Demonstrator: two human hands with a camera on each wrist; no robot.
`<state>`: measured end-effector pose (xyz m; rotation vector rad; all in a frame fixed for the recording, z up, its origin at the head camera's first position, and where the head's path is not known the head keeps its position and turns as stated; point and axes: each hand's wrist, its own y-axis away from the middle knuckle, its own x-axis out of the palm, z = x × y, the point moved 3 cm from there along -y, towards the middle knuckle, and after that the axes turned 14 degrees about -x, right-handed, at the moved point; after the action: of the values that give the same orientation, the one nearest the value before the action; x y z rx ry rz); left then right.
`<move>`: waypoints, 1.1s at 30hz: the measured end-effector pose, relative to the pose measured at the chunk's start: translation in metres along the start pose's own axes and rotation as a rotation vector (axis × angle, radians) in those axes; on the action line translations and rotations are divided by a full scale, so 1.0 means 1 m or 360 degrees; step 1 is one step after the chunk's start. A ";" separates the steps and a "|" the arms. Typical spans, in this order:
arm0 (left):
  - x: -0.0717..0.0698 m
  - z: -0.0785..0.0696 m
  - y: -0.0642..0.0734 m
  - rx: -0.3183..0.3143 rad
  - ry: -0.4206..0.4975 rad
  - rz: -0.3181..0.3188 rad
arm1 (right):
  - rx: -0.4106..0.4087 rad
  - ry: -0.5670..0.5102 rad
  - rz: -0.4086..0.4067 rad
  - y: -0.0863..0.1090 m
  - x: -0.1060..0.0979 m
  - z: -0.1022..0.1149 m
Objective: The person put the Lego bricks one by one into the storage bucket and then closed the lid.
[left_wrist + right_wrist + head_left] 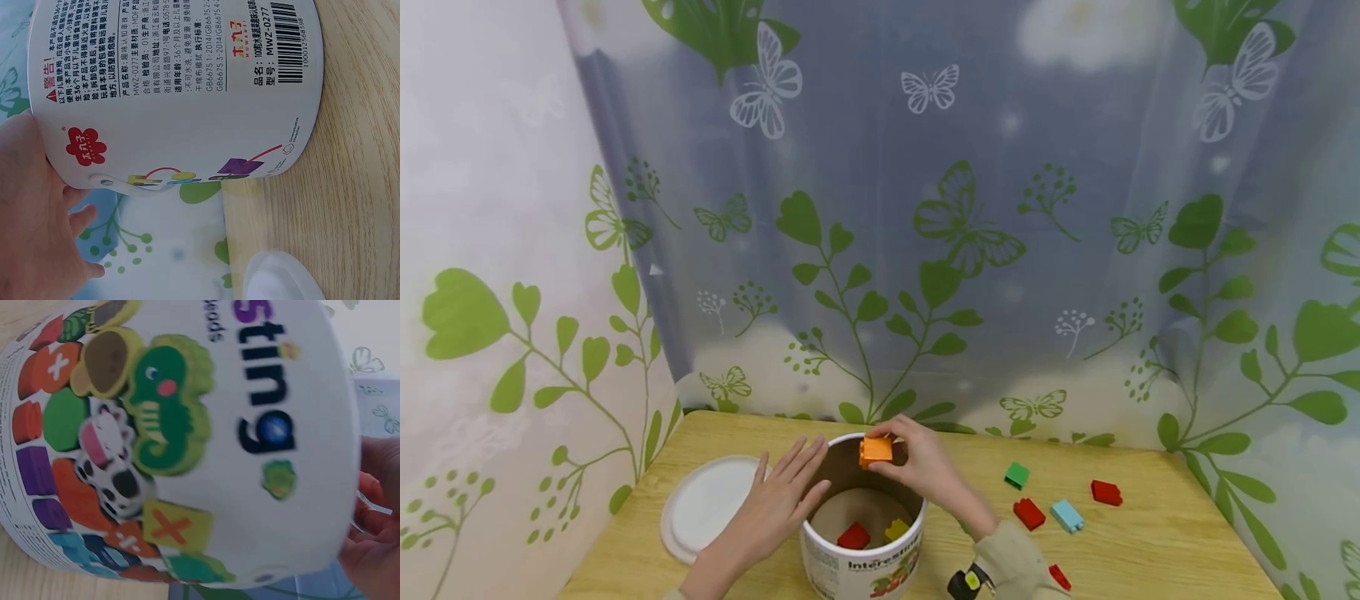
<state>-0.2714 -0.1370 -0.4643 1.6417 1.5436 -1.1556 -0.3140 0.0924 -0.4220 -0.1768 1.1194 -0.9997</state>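
My right hand (925, 465) pinches an orange toy block (876, 451) between thumb and fingers, over the mouth of a white round bucket (820, 560). Straight-fingered, my left hand (775, 507) lies at the bucket's left rim. Inside, on the bottom, are a red block (853, 536) and a yellow block (897, 529). The left wrist view has the printed bucket wall (181, 125) filling most of it, the left hand (37, 219) beside the rim. In the right wrist view the bucket (312, 512) hides much of the right hand (375, 531) and the block.
A white lid (711, 504) lies on the wooden table (1157, 546), left of the bucket. Off to the right are a green block (1017, 476), a light blue block (1067, 516) and several red blocks (1029, 513). Patterned curtains (880, 250) stand behind and to the sides.
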 end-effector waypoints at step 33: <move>0.000 -0.001 0.000 0.0002 0.0003 0.0013 | -0.0069 0.0082 -0.0094 0.005 0.013 0.000</move>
<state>-0.2708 -0.1362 -0.4636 1.6488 1.5363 -1.1517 -0.3096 0.0858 -0.4334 -0.2213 1.1893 -1.0382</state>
